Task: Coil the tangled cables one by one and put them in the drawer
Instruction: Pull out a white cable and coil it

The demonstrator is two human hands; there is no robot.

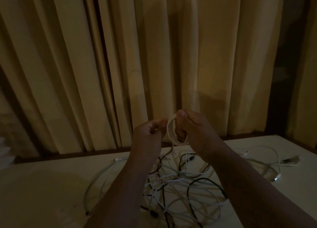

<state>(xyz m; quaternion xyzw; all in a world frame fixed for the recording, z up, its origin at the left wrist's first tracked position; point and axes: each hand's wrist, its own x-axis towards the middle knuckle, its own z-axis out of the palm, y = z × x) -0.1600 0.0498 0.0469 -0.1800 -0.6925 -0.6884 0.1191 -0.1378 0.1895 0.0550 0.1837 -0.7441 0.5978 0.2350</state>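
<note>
**cablemess:** The white coil (173, 131) is up in the air, straight at 12 o'clock from the tangle (180, 185). The right hand (192, 126) has its thumb clamped on top and its fingers curled through the loops. The left hand (149, 131) is just at the coil's 9 o'clock with curled fingers, but it's too blurry to tell if they're pinching a strand.

**knot_again:** My worry is the tail dropping off the coil at 6 o'clock, right into that pile on the table (42, 185). If it's snagged under the black ones, I'd guess one tug drags everything or pops the loops loose.

**cablemess:** Yeah. There's also a loose white cable (267, 152) sprawled at the pile's 3 o'clock, and a curtain (85, 56) behind. No drawer in view at all.
</note>
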